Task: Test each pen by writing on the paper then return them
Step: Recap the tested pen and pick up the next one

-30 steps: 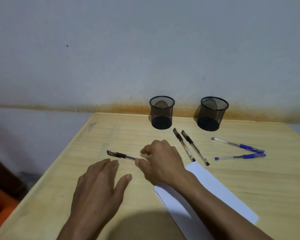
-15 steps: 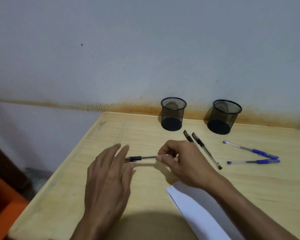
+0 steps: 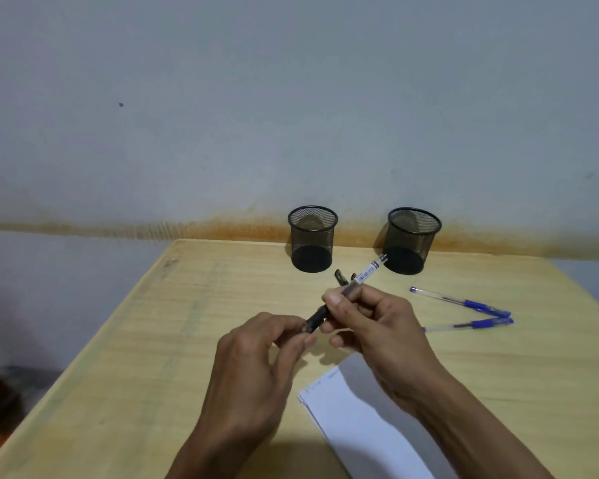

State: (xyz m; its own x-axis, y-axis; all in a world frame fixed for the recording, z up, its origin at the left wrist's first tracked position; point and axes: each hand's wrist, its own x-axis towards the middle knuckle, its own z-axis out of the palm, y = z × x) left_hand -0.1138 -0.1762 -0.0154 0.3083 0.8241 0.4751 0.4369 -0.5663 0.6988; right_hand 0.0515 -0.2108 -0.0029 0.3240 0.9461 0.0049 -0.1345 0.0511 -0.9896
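I see both hands raised over the wooden table (image 3: 159, 340) with one black pen (image 3: 346, 300) held between them; my right hand (image 3: 370, 326) has thumb and fingers curled round the clear barrel, while my left hand (image 3: 256, 361) pinches the dark capped end with curled fingertips; the pen slants up toward the right mesh cup (image 3: 412, 240), and a white label with dark print sits near its far end, too blurred for me to read; the left mesh cup (image 3: 312, 238) stands beside the other against the wall; two more black pens (image 3: 341, 276) peek out just behind my right hand; two blue pens (image 3: 464, 304) lie on the table to the right, their capped ends close together; the white paper (image 3: 357, 420) lies beneath my right forearm, with faint marks near its top edge that I cannot make out.
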